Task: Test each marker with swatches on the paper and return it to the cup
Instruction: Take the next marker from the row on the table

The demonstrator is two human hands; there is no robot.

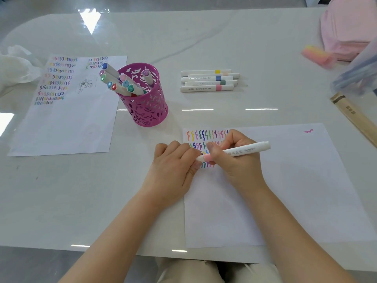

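Left hand [173, 166] is pinching the pink-banded end of white marker [244, 151]; right hand [236, 160] is gripping its barrel over paper [285, 190], cup [146, 111] sitting beyond.

My one camera rides on my head, wide-angle, facing forward and down at the table [255, 43], close above my left hand [173, 166] and right hand [238, 160] at 6 o'clock.

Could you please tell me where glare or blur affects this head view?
Head view: glare streaks and a bright triangle on the glossy table; the pink bag and clear box at the right edge are blurred; the marker and swatches are sharp.
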